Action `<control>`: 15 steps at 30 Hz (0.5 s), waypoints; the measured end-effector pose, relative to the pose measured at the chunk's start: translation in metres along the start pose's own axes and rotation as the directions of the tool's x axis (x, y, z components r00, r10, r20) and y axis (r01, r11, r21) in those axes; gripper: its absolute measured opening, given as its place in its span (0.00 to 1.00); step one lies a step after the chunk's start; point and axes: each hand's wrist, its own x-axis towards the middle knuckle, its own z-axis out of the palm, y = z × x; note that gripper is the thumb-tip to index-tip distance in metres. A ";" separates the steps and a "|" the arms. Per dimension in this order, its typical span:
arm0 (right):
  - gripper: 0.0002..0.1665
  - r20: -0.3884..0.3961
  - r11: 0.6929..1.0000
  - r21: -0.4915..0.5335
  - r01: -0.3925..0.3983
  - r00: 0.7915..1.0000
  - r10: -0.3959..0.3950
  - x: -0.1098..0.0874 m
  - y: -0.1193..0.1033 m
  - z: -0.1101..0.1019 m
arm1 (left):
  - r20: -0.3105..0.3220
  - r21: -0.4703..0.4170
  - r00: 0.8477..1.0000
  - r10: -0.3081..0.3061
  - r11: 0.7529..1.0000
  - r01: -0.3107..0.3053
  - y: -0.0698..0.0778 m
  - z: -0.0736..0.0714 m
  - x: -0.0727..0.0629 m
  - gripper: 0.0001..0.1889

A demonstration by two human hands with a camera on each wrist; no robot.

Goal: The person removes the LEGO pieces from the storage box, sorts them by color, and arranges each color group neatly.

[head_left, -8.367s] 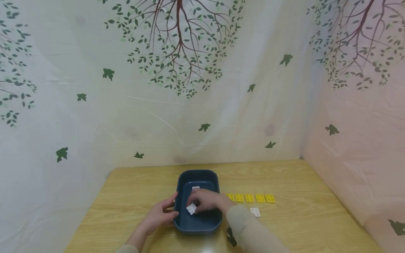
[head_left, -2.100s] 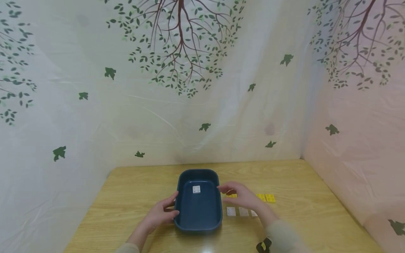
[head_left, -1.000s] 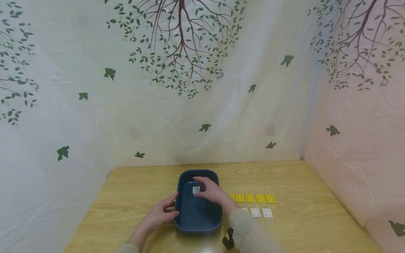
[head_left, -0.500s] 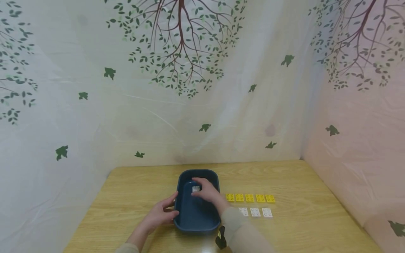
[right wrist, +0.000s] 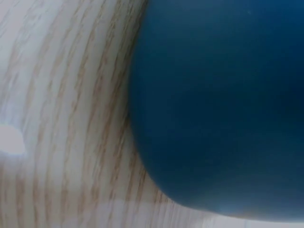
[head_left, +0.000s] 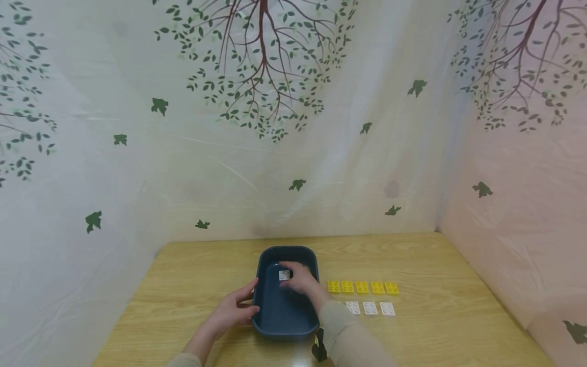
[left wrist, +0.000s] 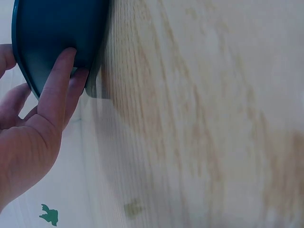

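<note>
A dark blue tray (head_left: 275, 321) stands on the table with a white brick (head_left: 284, 275) on its floor, near the far end. My right hand (head_left: 300, 278) reaches in over the right side; thumb and index finger are spread either side of that brick, and whether they touch it is unclear. Along the left side, my left hand (head_left: 231, 308) rests outstretched fingers (left wrist: 59, 80) against the tray's outer wall. The right wrist view is filled by the blurred tray wall (right wrist: 213, 118) and wood; no fingers show there.
Right of the tray lie a row of several yellow bricks (head_left: 362, 287) and, nearer me, a row of white bricks (head_left: 370, 308), partly covered by the right sleeve (head_left: 350, 331). A printed curtain (head_left: 229, 178) borders the wooden table (head_left: 449, 295).
Earlier my right hand let go of white bricks in a row beside the tray, then came back over it. Lately it has sunk lower around the remaining brick. The left hand stays put.
</note>
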 end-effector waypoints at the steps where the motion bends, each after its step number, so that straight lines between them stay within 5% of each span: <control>1: 0.34 0.002 1.000 0.001 -0.005 1.000 0.005 0.000 0.000 0.001 | -0.001 -0.001 1.000 0.003 1.000 -0.003 0.000 0.000 0.000 0.40; 15: 0.31 0.060 0.988 0.096 -0.117 0.992 0.111 -0.001 -0.002 0.001 | -0.006 0.006 1.000 -0.015 1.000 0.015 0.002 0.001 -0.001 0.40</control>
